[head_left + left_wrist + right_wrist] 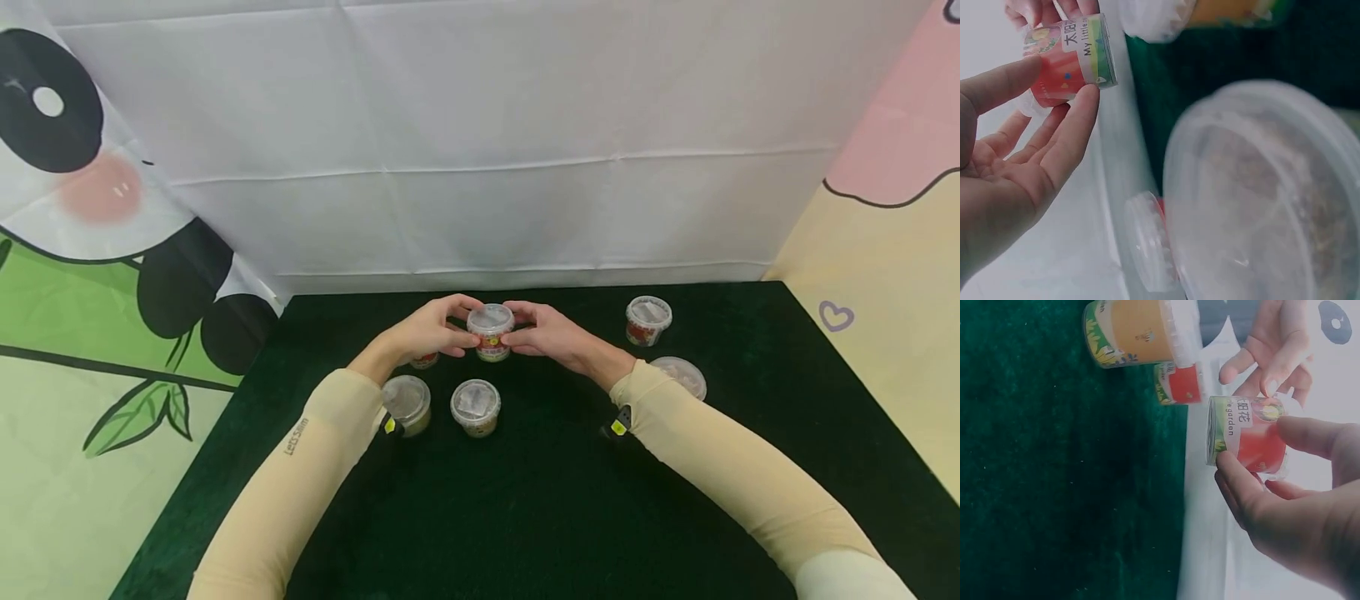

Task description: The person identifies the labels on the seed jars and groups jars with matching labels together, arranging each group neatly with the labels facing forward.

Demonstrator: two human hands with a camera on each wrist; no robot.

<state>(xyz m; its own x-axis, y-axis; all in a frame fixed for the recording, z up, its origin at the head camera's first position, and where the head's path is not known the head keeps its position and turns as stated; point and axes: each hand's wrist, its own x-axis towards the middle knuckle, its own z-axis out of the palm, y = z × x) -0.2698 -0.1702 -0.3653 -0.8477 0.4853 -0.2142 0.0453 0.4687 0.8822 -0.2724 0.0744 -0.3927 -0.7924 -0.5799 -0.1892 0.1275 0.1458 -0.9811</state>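
Note:
A small lidded cup (491,335) with a red label is held up over the back of the table, between both hands. From its left side, my left hand (429,328) grips it with thumb and fingers. On the opposite side, my right hand (558,336) pinches it the same way. The right wrist view shows the cup's label (1260,440) with a flower picture and "garden" lettering, its clear lid turned away from the camera. Partly hidden by the left hand is another red-labelled cup (425,361).
Two lidded cups, one near the left wrist (407,402) and one in the middle (476,407), stand in front of the hands. A red-labelled cup (648,320) stands at the back right. A round clear lid (684,375) shows beside the right forearm. The dark green tabletop (487,517) meets a white cloth wall (495,217).

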